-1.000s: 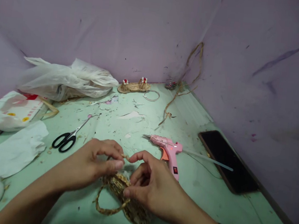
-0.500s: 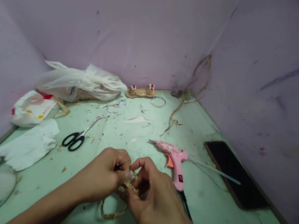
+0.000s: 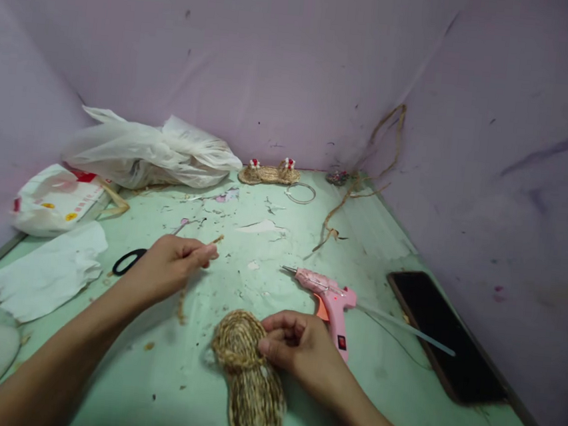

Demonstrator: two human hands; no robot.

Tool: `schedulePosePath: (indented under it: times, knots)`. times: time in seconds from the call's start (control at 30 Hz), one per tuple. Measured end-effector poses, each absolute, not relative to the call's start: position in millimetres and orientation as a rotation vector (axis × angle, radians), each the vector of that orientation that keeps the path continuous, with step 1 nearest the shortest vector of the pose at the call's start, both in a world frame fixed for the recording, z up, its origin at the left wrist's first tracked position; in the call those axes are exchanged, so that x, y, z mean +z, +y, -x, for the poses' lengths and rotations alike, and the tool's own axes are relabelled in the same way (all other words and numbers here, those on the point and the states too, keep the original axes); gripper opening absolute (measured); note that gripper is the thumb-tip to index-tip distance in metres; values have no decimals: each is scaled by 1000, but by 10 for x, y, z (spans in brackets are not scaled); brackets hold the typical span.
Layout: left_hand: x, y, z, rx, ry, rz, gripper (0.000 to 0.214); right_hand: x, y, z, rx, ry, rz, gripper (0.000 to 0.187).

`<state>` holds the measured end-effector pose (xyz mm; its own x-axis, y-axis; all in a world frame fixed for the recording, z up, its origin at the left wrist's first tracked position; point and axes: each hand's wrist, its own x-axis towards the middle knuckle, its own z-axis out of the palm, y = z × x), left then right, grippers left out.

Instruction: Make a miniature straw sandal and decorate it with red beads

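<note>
Here, the closed left hand (image 3: pixel 210 253) pinches a cord (image 3: pixel 182 307). The half-curled right hand (image 3: pixel 296 345) grips a woven sole (image 3: pixel 255 404), far from the table's back edge (image 3: pixel 313 177).

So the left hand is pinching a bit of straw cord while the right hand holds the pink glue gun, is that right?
Not quite: the head view shows the right hand holding the woven straw piece by its edge, while the pink glue gun lies on the table. The left hand is indeed pinching a bit of straw cord.
</note>
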<state>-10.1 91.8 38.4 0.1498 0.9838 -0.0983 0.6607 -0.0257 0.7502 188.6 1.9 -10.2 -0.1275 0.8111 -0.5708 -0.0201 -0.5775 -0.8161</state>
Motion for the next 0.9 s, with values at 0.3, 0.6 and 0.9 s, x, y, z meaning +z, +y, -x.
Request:
schedulePosePath:
  times: [0.3, 0.6, 0.9]
  knots:
    - [333, 508, -28, 28, 1370, -2326, 59, -240, 13, -1916, 1675, -983, 1597, 5]
    - [392, 432, -123, 91, 1275, -2361, 29, -219, 37, -1900, 1565, -1059, 1667, 6]
    - [227, 507, -95, 408, 1236, -2138, 70, -247, 8, -1881, 1529, -1090, 1633, 5]
